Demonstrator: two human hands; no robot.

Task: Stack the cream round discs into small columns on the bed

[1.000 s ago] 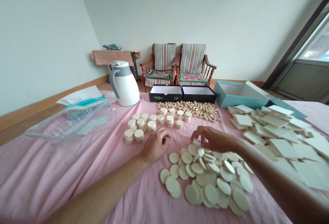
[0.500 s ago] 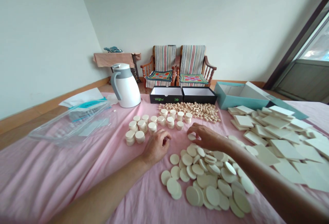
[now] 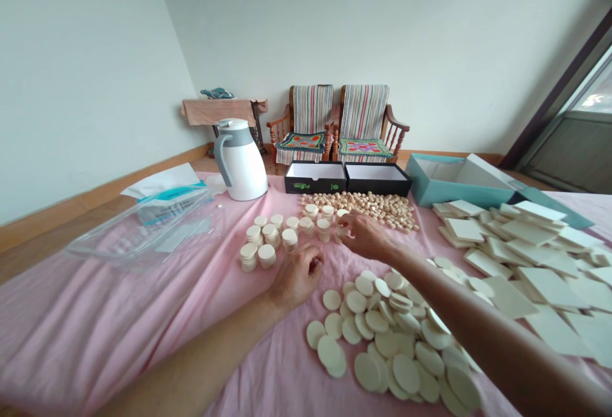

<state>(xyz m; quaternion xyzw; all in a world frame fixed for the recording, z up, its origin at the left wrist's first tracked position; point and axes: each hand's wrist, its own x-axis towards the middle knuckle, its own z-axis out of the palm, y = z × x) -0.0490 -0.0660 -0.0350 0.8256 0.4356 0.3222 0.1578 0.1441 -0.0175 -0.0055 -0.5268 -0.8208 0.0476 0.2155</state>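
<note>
My right hand [image 3: 364,234] is at the front right stack of pale wooden discs [image 3: 341,232], its thumb and fingertips closed about a disc there; the fingers partly cover that stack. Close to the front of the stacks, my left hand [image 3: 300,271] rests on the pink cloth with its fingers curled in, and no object shows in it. Several short stacks of discs [image 3: 266,254] stand in uneven rows left of and beyond the hands. Loose round discs [image 3: 377,321] lie in a heap below my right forearm.
Behind the stacks lie many small wooden pieces [image 3: 382,206]. Two black open boxes [image 3: 315,184] and a blue box [image 3: 454,181] stand beyond. Square pale tiles [image 3: 549,277] are piled at right. A white jug [image 3: 243,168] and a clear plastic tray [image 3: 143,232] are at left.
My right hand has moved left and away from me, from a lone disc on the cloth to the front right stack. My left hand stays curled near the same place. The view has shifted slightly.
</note>
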